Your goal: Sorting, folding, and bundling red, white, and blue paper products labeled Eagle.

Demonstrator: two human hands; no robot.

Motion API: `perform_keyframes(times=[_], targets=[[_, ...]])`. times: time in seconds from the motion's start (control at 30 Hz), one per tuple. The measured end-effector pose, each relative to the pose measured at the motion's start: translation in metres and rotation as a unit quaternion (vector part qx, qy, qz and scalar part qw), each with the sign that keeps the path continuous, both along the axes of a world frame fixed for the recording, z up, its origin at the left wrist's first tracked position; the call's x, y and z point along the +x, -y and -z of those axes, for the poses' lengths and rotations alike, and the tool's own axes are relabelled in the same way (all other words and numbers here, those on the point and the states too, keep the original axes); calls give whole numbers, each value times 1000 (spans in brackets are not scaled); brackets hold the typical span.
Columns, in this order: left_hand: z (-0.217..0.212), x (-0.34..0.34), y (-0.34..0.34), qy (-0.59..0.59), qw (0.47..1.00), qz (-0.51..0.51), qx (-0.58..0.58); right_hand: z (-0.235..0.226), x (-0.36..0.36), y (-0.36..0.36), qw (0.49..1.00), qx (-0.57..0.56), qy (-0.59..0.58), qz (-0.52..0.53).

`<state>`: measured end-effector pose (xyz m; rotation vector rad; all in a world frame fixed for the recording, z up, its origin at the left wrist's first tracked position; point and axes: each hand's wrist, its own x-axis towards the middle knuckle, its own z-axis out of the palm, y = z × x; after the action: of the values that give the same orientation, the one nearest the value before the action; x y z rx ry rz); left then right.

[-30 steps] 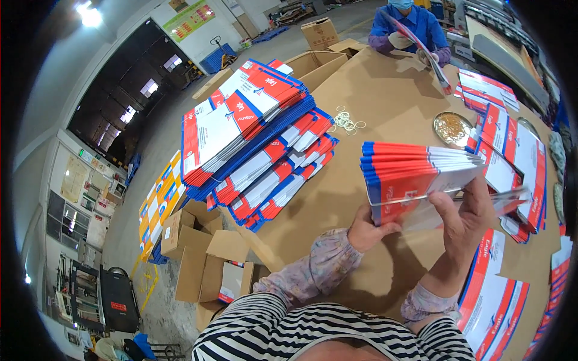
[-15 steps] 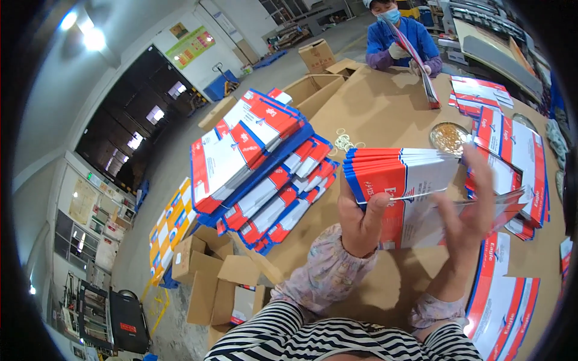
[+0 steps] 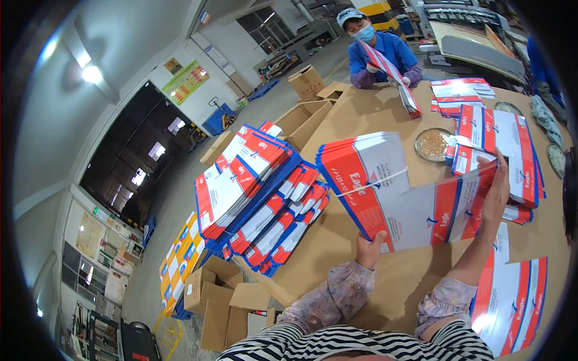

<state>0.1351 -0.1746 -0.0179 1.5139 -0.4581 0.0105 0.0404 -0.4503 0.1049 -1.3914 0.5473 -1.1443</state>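
Note:
I hold up a bundle of flat printed carton blanks (image 3: 394,207) in red, white and blue, tilted above the table. A pale rubber band (image 3: 374,183) runs across its left part. My left hand (image 3: 369,248) grips the lower left edge, thumb on the front face and fingers behind. At the bundle's right edge, my right hand (image 3: 496,189) closes round the narrower end, its fingers partly hidden. A tall pile of similar banded bundles (image 3: 247,180) stands to the left of my hands.
Loose blanks lie at the right (image 3: 509,301) and far right (image 3: 521,156). A round dish of rubber bands (image 3: 432,144) sits beyond the bundle. Across the brown table (image 3: 337,123), a masked co-worker (image 3: 385,57) holds blanks. Open cardboard boxes (image 3: 226,316) stand at the table's left edge.
My left hand has slid from beside the rubber band to the lower edge. My right hand has moved from the front face to the right end. The bundle has tilted, showing more of its face.

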Motion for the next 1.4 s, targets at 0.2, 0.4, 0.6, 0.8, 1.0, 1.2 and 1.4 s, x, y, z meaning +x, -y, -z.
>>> perform_keyframes(times=[0.2, 0.4, 0.6, 0.8, 1.0, 1.2, 1.4], targets=[[-14, -1, 3, 15, 995, -59, -84, -10, -3, -10, 995, -69, -6, 73], [2, -11, -9, 56, 989, -86, -102, -22, 2, -25, 998, -38, -5, -42], [19, -22, -6, 72, 995, -53, -47, 4, -1, 0, 999, -37, 15, 10], [17, -21, -16, -4, 999, -35, 8, -17, 3, -21, 996, -29, 74, 43], [13, -20, -12, 50, 987, -65, 136, -20, 4, -17, 994, -68, 28, 83], [24, -19, -14, 33, 997, -40, 60, -9, 10, -14, 991, -97, 21, 88], [13, -20, -13, 5, 1000, -7, -17, -16, 3, -18, 992, -87, -14, 92]])
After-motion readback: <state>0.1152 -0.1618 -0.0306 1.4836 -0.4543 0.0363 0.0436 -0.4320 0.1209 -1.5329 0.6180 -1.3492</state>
